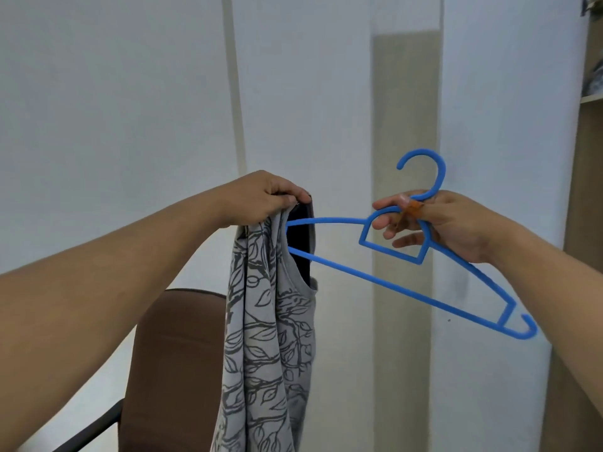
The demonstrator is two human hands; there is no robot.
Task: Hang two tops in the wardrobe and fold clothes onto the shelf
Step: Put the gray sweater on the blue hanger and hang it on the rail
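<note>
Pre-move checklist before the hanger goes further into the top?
1. Left hand grips the top at the neck: ok.
2. Right hand holds the hanger below its hook: ok.
3. Hanger's left arm inside the neck opening: ok.
4. Hanger's right arm inside the top: not ok, fully outside.
5. Hook free to hang: ok.
6. Wardrobe rail in view: cannot tell.

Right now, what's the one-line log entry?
step: hangering | left hand: grips grey leaf-print top at shoulder | right hand: holds blue plastic hanger, one end inside top | not yet hung
</note>
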